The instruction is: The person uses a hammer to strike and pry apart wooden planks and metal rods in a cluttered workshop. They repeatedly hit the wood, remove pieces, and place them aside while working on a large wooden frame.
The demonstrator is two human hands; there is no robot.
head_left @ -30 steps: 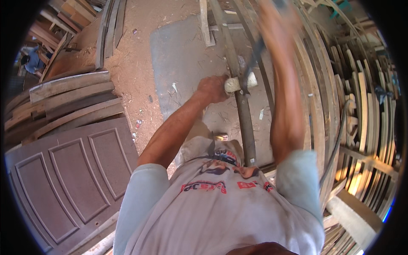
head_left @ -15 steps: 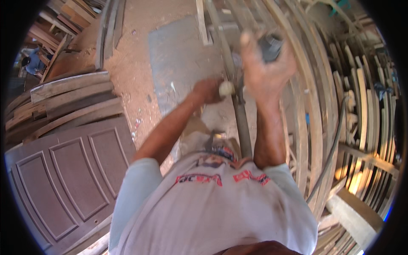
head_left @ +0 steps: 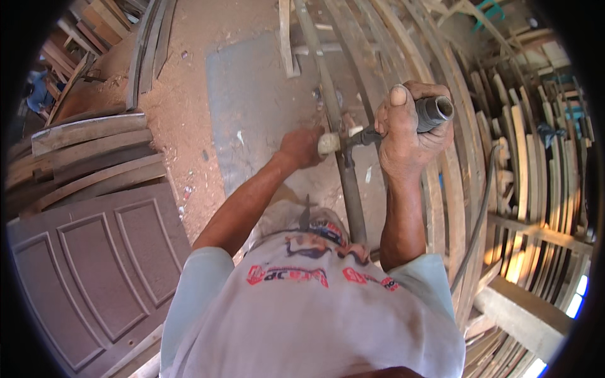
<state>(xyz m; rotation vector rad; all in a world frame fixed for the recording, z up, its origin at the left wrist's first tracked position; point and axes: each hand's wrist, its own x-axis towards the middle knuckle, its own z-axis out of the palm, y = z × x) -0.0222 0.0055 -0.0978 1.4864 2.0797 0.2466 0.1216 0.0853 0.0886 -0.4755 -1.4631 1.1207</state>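
Note:
My right hand [head_left: 403, 129] is wrapped round a dark grey tube [head_left: 436, 112] with a hollow round end, thumb up along it. From that fist a dark metal fitting [head_left: 362, 137] runs left to a long grey pole [head_left: 355, 195] stretching away from my body. On the pole's other side, my left hand [head_left: 301, 147] is closed against a pale, blunt-ended piece [head_left: 329, 143] that touches or nearly touches the pole. Most of my left fingers are hidden, and I cannot tell the pale piece's kind.
Long wooden beams [head_left: 450, 183] run along the right, with a dark cable [head_left: 480, 214] across them. Upright planks [head_left: 535, 145] stand beyond. A panelled brown door [head_left: 101, 277] and stacked curved timbers [head_left: 94, 135] lie left. A grey sheet [head_left: 233, 82] covers part of the floor.
My right hand has come down and slightly outward with the tube, whose hollow end now faces right. My left hand stays near the pole. The whole view has shifted a little.

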